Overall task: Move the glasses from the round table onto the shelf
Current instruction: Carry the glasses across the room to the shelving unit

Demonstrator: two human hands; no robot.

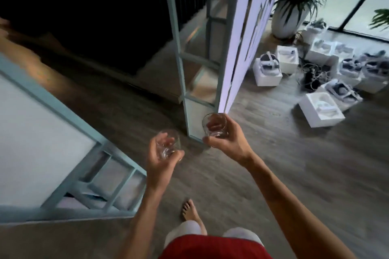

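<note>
Your left hand is wrapped round a short clear glass tumbler, fingers curled on the far wall and thumb closing low near the base. Your right hand grips a second clear tumbler much the same way, thumb by the base and fingers behind the wall. Motion blur hides the exact finger placement. Both glasses are in the air in front of you, roughly upright, apart from each other, over the grey-brown wood-plank floor. Handling call: light, rigid, smooth-walled, brittle. There's little friction, so a side-wall wrap at mid height beats a rim pinch. The base looks thick, so expect the weight low. Keep the two from clinking. Just past the right-hand glass stands a tall pale-teal framed shelf unit with open tiers, which is likely the target. A second teal-framed white panel sits at your left, and I can't tell what it belongs to. The round table is not in view. Off to the right on the floor are white boxes holding headsets with cables, and a plant in a white pot behind them. Your bare foot is below. My read: carry phase, placing not yet done. Set each glass down base first, one at a time.
</note>
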